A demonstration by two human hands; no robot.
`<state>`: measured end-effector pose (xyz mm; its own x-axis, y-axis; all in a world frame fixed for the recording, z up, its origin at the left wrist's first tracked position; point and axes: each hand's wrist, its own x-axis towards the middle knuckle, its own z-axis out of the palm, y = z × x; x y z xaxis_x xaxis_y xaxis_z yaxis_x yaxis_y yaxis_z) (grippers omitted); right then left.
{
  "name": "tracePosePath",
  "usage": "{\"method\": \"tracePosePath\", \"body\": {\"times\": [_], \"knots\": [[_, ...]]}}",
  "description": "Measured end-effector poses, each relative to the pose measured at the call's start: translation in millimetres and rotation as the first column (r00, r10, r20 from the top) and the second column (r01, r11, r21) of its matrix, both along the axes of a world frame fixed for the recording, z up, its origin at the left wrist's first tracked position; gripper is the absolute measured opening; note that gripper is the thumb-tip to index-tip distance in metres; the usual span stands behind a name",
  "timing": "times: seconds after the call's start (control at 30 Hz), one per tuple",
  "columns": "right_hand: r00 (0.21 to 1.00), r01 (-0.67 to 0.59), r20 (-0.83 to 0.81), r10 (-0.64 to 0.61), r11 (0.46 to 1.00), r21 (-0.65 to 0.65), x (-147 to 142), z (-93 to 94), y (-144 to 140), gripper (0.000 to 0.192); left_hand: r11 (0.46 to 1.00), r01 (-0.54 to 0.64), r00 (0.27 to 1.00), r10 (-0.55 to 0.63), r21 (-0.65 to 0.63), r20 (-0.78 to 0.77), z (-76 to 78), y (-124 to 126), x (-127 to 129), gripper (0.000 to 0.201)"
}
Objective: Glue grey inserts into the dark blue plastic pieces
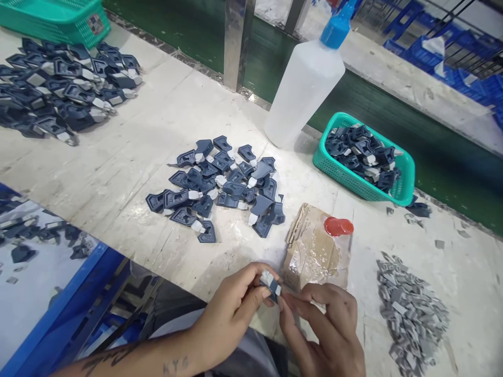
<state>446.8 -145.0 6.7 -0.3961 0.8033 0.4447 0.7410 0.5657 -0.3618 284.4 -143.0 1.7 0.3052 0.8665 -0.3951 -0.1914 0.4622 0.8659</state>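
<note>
My left hand (239,298) pinches a small dark blue plastic part with a pale grey end (270,283) between thumb and fingers, near the table's front edge. Close against its right side, my right hand (328,324) has its fingertips pressed together; what they grip is too small and hidden to make out. Just behind the hands lies a piece of brown cardboard (310,251) with a wet, shiny film, and a red cap-like piece (338,226) rests on it. A loose group of similar blue and grey parts (231,180) is spread beyond my left hand.
Small flat grey pieces (412,314) lie heaped at right. A green basket (363,191) of blue parts stands behind, near a white bottle with a blue top (306,86). At far left are a larger pile of parts (66,84) and another green basket (51,23).
</note>
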Motion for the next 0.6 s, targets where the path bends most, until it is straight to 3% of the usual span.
{"method": "tracePosePath", "body": {"times": [0.17, 0.27, 0.37, 0.5, 0.6], "knots": [[0.998, 0.062, 0.024, -0.063, 0.998, 0.026, -8.2, 1.6, -6.1, 0.015, 0.998, 0.060, 0.998, -0.060, -0.005, 0.027, -1.8, -4.6, -2.9, 0.019], [0.995, 0.078, -0.051, -0.080, 0.996, -0.047, -15.6, 3.9, -11.0, 0.014, 0.998, -0.008, 0.997, 0.013, -0.062, 0.078, -5.5, -5.7, -3.3, 0.017], [0.959, 0.127, -0.234, -0.158, 0.982, -0.141, -23.4, 3.0, -16.1, 0.021, 0.993, -0.081, 0.989, 0.090, -0.081, 0.118, -8.3, -4.8, -4.3, 0.019], [0.819, 0.174, -0.417, -0.394, 0.864, -0.473, -34.3, -0.5, -21.9, 0.021, 0.991, -0.099, 0.945, 0.123, -0.091, 0.304, -4.5, -3.4, -7.2, 0.020], [0.769, 0.182, -0.420, -0.482, 0.794, -0.580, -40.8, -0.2, -23.4, 0.032, 0.989, -0.123, 0.953, 0.141, -0.083, 0.268, 2.3, -2.7, -8.8, 0.018]]}}
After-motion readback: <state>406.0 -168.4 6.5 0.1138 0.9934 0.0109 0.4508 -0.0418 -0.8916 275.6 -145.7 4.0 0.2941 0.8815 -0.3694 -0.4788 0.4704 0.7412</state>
